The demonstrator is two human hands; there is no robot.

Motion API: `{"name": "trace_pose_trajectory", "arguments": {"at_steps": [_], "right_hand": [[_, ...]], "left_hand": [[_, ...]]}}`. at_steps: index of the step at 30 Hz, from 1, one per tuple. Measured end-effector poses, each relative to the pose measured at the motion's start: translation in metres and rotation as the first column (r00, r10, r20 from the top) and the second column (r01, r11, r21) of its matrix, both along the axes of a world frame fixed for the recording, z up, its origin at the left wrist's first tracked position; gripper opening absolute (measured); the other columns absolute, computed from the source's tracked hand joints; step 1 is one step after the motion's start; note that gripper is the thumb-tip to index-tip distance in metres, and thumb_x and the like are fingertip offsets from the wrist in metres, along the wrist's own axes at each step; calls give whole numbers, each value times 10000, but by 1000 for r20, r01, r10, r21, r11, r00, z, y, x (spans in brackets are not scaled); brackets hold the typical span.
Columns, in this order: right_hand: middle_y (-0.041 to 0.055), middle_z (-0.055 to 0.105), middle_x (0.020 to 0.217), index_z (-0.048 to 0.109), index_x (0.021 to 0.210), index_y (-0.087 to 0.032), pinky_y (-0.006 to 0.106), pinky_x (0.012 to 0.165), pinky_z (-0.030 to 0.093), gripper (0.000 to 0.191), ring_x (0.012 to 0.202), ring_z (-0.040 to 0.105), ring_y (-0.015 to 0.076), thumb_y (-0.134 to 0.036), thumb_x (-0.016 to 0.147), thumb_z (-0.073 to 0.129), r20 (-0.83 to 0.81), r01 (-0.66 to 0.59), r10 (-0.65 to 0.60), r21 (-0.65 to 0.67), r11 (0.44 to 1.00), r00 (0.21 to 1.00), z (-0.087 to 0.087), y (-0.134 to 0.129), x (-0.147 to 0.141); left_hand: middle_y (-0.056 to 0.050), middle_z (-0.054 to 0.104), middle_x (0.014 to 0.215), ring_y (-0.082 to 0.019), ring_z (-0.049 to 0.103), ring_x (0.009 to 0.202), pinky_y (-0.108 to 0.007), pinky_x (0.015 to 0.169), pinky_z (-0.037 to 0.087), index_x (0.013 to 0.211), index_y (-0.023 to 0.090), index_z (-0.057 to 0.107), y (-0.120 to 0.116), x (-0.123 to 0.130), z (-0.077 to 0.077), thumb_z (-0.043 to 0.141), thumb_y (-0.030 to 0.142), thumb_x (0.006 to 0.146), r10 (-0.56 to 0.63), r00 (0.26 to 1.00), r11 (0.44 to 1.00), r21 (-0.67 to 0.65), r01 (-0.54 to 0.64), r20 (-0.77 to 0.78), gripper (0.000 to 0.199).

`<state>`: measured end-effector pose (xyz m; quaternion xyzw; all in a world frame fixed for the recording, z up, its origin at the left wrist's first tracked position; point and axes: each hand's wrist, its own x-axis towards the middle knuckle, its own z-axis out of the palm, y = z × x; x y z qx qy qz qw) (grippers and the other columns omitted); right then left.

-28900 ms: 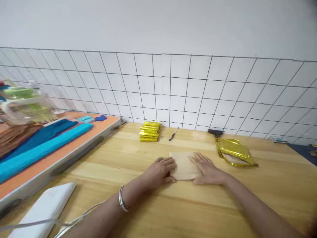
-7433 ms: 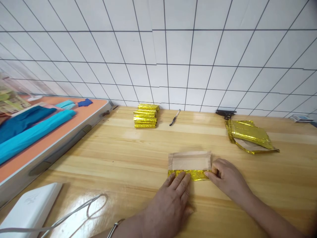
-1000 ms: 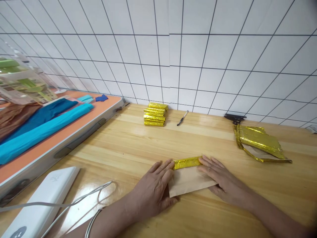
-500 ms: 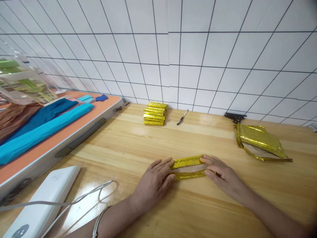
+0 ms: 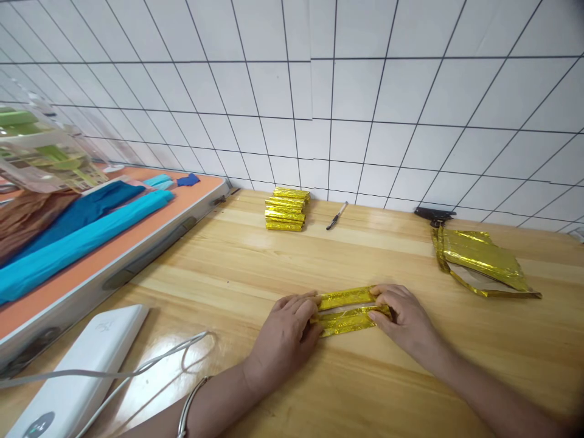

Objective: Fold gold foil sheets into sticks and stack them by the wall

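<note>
A piece of gold foil paper lies on the wooden table in front of me, its two long edges folded inward. Between the folds shows a thin strip of its pale underside. At the paper's left end, my left hand has its fingers together over the upper fold, and its thumb is at the lower fold, partly hidden. My right hand grips the right end, with the index finger bent and the thumb on the lower fold. A bracelet circles my left wrist.
Behind the paper stands a pleated gold foil piece, with a pen beside it. More folded gold foil and a black clip-like object lie at right. A white power bank with cables and an orange surface holding coloured paper are left.
The lower fold has been turned further inward and now looks wider, narrowing the pale strip. My right fingers have curled more, and the left thumb has tucked lower.
</note>
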<state>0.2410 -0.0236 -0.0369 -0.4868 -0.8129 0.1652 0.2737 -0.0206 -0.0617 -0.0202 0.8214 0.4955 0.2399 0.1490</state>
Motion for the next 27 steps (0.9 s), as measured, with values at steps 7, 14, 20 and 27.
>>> {"name": "trace_pose_trajectory", "arguments": {"at_steps": [7,14,20,27], "right_hand": [[53,587,987,526,836,-218,390,828,408,84,959,512,216,-180,769,561,-24,26,-27,-16,1000,999,2,-5,1],[47,583,1031,574,1013,-239,382,850,410,250,985,500,212,-131,799,502,14,-32,32,11,999,999,-2,-2,4],[57,575,1061,597,1082,-260,387,827,428,342,969,505,214,-104,807,468,84,-65,61,46,997,995,0,-4,4],[56,576,1052,614,1056,-262,390,820,438,325,958,511,216,-108,809,468,74,-69,64,61,996,995,4,-5,2]], "left_hand": [[-32,553,1237,-195,460,1199,-381,960,389,1178,247,515,0,-4,-4,435,201,892,-99,978,983,136,125,-181,300],[-80,528,1268,-238,455,1202,-400,951,394,1196,180,517,-2,-4,-12,431,205,896,-110,935,966,186,181,-336,313],[-100,503,1291,-245,427,1223,-403,956,389,1246,157,469,-4,-5,-11,422,191,897,-125,908,961,179,211,-399,354],[-102,508,1285,-247,442,1208,-401,948,388,1241,155,473,-5,-3,-6,407,189,904,-132,898,966,149,211,-419,345]]}}
